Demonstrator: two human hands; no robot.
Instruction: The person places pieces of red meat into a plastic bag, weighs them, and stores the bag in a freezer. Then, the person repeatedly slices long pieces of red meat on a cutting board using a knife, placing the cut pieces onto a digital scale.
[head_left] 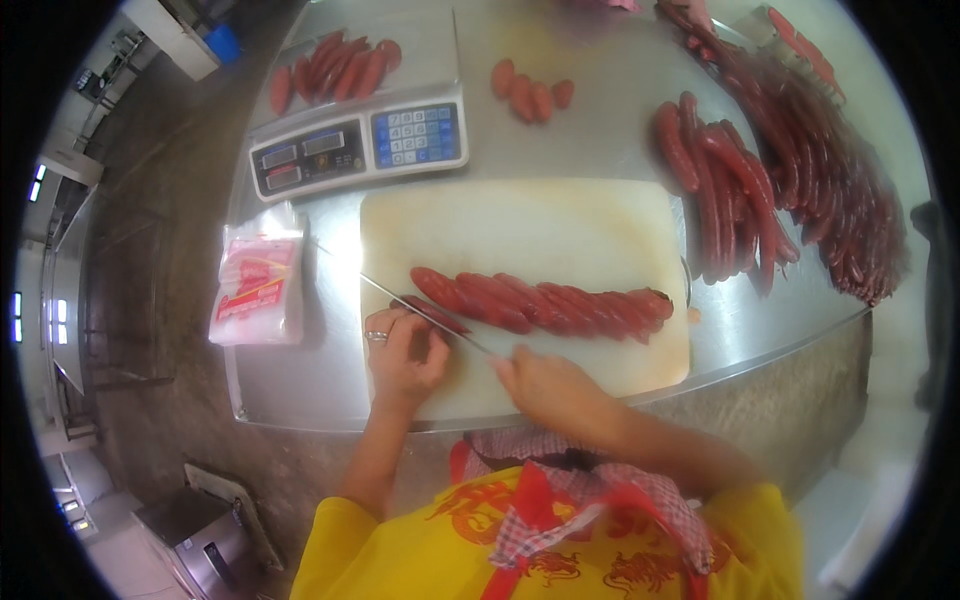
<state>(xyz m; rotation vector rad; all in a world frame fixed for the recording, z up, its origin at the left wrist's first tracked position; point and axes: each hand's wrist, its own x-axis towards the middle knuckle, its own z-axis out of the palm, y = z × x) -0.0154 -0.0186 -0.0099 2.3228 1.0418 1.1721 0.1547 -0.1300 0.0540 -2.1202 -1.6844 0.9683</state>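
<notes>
My left hand (408, 348) lies at the near left of a white cutting board (520, 220), its fingers bent over one dark red sausage (432, 314) and pressing it to the board. In my right hand (552, 385) is the handle end of a long thin knife (400, 299). The blade runs up and left across that sausage, close to my left fingertips, and its tip reaches past the board's left edge. Just beyond, a row of red sausages (540, 303) lies side by side, slanted and overlapping, toward the board's right edge.
A digital scale (360, 148) with sausages on its metal pan stands at the far left. Packed plastic bags (258, 275) lie left of the board. Several short sausages (530, 95) rest beyond it. Large sausage piles (725, 200) fill the right side of the steel table.
</notes>
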